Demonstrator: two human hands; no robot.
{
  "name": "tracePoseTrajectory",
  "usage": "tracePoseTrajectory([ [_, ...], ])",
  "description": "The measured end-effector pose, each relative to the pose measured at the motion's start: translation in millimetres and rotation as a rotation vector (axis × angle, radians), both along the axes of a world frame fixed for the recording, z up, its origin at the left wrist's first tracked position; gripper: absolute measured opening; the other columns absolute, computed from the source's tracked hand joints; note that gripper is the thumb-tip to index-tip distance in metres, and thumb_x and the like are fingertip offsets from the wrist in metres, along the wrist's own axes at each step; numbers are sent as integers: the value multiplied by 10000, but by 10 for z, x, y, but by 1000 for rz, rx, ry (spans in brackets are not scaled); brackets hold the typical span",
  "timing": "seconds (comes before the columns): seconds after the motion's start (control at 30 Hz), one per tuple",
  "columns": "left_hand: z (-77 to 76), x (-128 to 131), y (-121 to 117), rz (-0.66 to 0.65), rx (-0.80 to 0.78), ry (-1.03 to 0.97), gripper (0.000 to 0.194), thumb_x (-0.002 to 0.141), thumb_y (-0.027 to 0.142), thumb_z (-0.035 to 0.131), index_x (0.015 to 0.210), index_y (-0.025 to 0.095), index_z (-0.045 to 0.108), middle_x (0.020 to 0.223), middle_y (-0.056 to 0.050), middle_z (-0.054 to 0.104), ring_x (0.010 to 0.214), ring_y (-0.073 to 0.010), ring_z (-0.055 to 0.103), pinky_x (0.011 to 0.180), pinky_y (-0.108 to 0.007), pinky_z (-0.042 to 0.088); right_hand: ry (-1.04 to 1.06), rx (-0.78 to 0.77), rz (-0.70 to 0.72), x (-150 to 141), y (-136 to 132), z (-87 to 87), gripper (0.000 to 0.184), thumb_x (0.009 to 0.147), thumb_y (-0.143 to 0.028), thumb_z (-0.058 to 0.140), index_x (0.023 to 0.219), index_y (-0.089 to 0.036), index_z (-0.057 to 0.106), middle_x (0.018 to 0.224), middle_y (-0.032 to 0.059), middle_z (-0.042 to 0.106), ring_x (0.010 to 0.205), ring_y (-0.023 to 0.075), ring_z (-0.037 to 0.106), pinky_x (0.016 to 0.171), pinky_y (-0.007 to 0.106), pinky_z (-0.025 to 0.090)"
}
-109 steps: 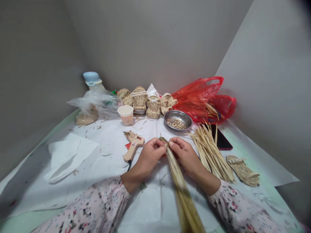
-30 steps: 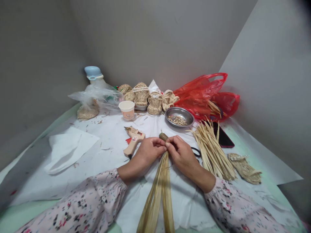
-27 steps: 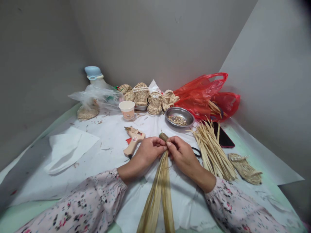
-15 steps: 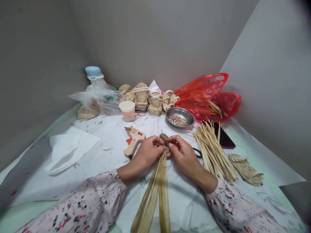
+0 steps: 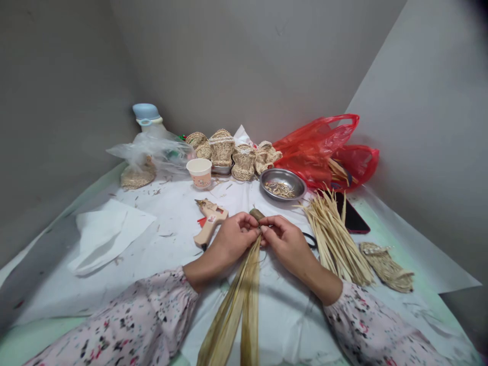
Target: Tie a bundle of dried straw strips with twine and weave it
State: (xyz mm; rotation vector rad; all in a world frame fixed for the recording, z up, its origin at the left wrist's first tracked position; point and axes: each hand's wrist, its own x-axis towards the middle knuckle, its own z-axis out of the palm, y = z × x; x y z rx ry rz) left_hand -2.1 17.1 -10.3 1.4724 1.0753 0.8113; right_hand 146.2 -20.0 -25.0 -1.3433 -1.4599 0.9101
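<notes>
- A bundle of dried leaf strips (image 5: 247, 284) takes the centre of the frame, its rolled tip (image 5: 256, 214) pointing up, its tails fanning to the bottom edge.
- The left hand (image 5: 234, 240) pinches the bundle below the tip, fingers (image 5: 247, 219) closed narrowly on it.
- The right hand (image 5: 285, 244) meets it, its fingers gripping the bundle too.
- At centre left, a beige glue gun (image 5: 208, 229) lies on the white-covered desk (image 5: 49, 333).
- At right, pale strips (image 5: 337, 241) partly hide a dark phone (image 5: 354, 217) near a woven piece (image 5: 387, 268).
- Above centre, a metal bowl (image 5: 282, 198) holds scraps (image 5: 279, 190), with a paper cup (image 5: 201, 179) to its left.
- A red plastic bag (image 5: 308, 147) slumps at upper right; a blue-lidded bottle (image 5: 146, 111) stands at upper left.
</notes>
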Motion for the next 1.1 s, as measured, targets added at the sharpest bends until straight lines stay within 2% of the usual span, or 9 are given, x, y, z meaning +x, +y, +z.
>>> tracePoseTrajectory([
  [0.2, -17, -3, -4, -13, -8, -7, 113, 713, 205, 626, 795, 161, 561, 671, 21, 587, 556, -102, 512, 519, -220, 366, 21, -7, 0, -1, 3, -7, 152, 885, -309, 527, 869, -174, 593, 734, 7, 610, 619, 135, 618, 609, 266, 522],
  [0.6, 14, -29, -14, -77, -159, -300, 144, 752, 252, 658, 794, 155, 559, 574, 57, 494, 473, -55, 411, 462, -195, 278, 116, -10, -8, -15, -12, 58, 176, 895, -367, 512, 850, -200, 539, 720, -11, 593, 613, 135, 617, 593, 254, 517],
  [0.83, 65, -18, -48, -112, -115, -273, 161, 764, 275, 667, 818, 160, 567, 647, 52, 539, 475, -43, 450, 474, -188, 319, 91, 15, -20, -13, -13, 46, 177, 904, -375, 500, 864, -208, 544, 690, -30, 559, 528, 109, 549, 525, 238, 484],
  [0.93, 61, -19, -37, -104, -118, -259, 175, 760, 276, 668, 832, 162, 557, 610, 59, 534, 450, -48, 448, 457, -188, 319, 98, 2, -9, -8, -16, 26, 194, 912, -395, 488, 880, -210, 536, 641, -38, 556, 499, 109, 535, 504, 235, 472],
  [1.1, 23, -37, 14, -93, -185, -268, 169, 748, 258, 665, 825, 149, 562, 542, 57, 506, 431, -50, 420, 422, -180, 274, 140, -20, 29, -11, -16, -8, 214, 919, -419, 474, 909, -212, 529, 682, -20, 604, 522, 114, 563, 495, 231, 480],
])
